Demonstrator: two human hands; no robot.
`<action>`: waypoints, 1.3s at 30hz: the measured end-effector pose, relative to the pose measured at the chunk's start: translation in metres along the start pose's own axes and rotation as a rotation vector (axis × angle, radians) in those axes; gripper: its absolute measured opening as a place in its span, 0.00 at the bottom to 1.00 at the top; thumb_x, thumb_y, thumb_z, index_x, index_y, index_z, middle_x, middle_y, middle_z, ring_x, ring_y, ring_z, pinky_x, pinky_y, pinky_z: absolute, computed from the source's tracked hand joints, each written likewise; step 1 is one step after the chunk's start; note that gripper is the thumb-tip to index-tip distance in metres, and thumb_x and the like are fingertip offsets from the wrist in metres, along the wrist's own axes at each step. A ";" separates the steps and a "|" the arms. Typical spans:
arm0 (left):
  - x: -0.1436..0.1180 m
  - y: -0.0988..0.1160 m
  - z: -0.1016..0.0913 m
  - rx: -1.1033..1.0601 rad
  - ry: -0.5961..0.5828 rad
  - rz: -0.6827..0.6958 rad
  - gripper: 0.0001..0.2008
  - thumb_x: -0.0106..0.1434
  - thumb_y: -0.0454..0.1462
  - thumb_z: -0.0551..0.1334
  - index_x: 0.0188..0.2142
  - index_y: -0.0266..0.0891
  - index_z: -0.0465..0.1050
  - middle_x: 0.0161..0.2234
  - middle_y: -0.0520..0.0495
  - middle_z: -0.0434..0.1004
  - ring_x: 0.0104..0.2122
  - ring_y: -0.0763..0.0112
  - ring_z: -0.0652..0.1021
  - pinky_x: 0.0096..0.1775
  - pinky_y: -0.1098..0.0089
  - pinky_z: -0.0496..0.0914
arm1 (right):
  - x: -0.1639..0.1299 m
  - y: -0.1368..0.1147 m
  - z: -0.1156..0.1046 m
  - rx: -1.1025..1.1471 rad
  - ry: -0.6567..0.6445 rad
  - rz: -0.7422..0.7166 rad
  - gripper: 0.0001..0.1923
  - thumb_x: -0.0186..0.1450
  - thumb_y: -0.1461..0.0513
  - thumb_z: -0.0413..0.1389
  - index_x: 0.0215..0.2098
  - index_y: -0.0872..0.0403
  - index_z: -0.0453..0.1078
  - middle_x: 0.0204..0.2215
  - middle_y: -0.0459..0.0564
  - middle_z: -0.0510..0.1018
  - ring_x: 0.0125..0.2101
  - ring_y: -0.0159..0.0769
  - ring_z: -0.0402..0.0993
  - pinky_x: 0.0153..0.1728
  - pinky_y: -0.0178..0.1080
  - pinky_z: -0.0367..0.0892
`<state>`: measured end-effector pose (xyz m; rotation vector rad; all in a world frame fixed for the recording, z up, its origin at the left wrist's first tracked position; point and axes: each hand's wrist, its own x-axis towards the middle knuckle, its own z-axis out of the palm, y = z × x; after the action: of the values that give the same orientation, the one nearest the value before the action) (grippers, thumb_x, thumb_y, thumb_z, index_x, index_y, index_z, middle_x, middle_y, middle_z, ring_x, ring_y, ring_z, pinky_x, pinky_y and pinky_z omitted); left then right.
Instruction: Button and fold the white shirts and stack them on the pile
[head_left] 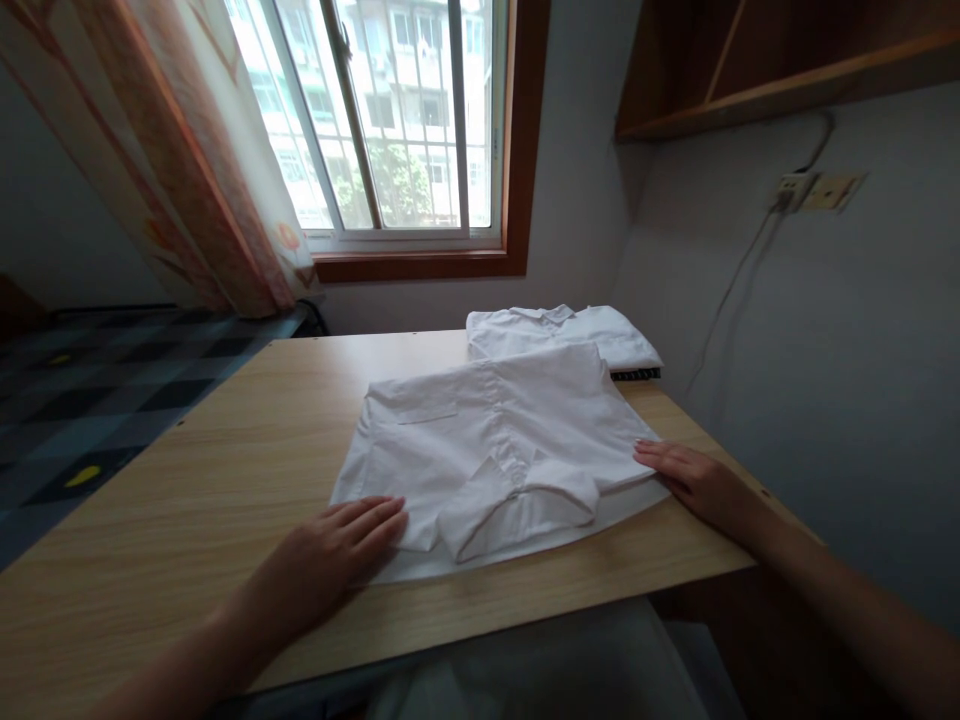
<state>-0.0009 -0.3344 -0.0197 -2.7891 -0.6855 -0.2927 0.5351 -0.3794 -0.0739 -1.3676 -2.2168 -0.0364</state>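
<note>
While both palms lie flat, L hand (pixel 341 545) & R hand (pixel 694 480) pin shirt (pixel 495 440) edges, gripping nothing; 2nd shirt (pixel 559 335) beyond R hand on desk (pixel 187 480).

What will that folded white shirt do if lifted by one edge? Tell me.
The white shirt would probably sag and unfold, since its thin cloth wrinkles. It looks light. It may slide easily on the smooth wooden table.

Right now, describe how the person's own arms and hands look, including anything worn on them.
Both forearms are bare: no sleeves reach into view, and no watch, bracelet or gloves show. The left hand and right hand carry no rings that can be seen. The fingernails look short and plain, though the picture is too soft to be sure.
</note>
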 end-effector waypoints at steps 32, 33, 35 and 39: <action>-0.004 0.013 -0.020 -0.200 0.003 -0.085 0.16 0.67 0.30 0.53 0.46 0.48 0.76 0.37 0.49 0.76 0.36 0.71 0.75 0.40 0.73 0.69 | -0.014 -0.015 -0.014 -0.097 -0.037 0.031 0.08 0.62 0.68 0.50 0.32 0.51 0.68 0.49 0.55 0.74 0.48 0.42 0.73 0.48 0.45 0.70; -0.006 0.014 -0.023 -0.240 -0.035 -0.123 0.17 0.66 0.30 0.53 0.46 0.48 0.76 0.37 0.49 0.76 0.37 0.71 0.75 0.40 0.74 0.70 | -0.015 -0.018 -0.016 -0.117 -0.042 0.017 0.07 0.61 0.68 0.51 0.33 0.51 0.70 0.48 0.55 0.75 0.48 0.43 0.73 0.50 0.47 0.69; -0.012 0.013 -0.030 -0.302 -0.100 -0.182 0.17 0.66 0.30 0.52 0.45 0.47 0.77 0.39 0.48 0.76 0.38 0.71 0.76 0.41 0.75 0.71 | -0.017 -0.028 -0.021 -0.147 -0.065 -0.011 0.08 0.60 0.66 0.53 0.35 0.51 0.72 0.46 0.54 0.77 0.49 0.46 0.73 0.54 0.52 0.66; -0.030 0.005 -0.042 -0.420 -0.216 -0.257 0.17 0.65 0.32 0.53 0.46 0.46 0.76 0.40 0.48 0.78 0.38 0.71 0.78 0.41 0.76 0.72 | -0.017 -0.048 -0.038 -0.081 -0.170 0.060 0.09 0.62 0.59 0.55 0.37 0.49 0.77 0.45 0.54 0.79 0.50 0.48 0.72 0.55 0.52 0.65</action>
<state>-0.0307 -0.3637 0.0118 -3.1590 -1.1580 -0.2020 0.5166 -0.4284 -0.0372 -1.5315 -2.3343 0.0121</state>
